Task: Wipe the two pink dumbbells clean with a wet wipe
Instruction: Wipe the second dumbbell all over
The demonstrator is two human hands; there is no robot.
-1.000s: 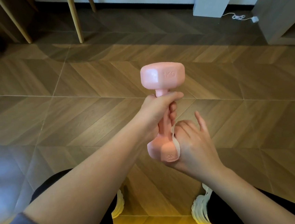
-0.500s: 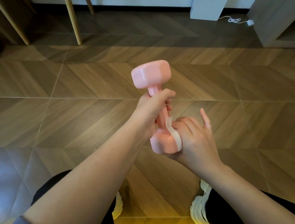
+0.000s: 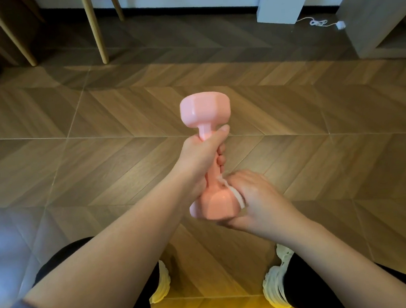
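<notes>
Heavy, rigid, likely slick glossy pink dumbbell (image 3: pixel 205 109): my left hand (image 3: pixel 203 155) grips its handle, my right hand (image 3: pixel 258 199) curls a white wet wipe (image 3: pixel 236 195) round its lower head

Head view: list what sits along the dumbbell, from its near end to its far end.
Right hand pressing the wet wipe on the lower head of the dumbbell → left hand gripping the handle → bare upper head.

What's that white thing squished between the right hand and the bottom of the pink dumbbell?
A wet wipe: the right hand presses it against the pink dumbbell at its lower end. Only the wipe's edge shows, in the head view.
</notes>
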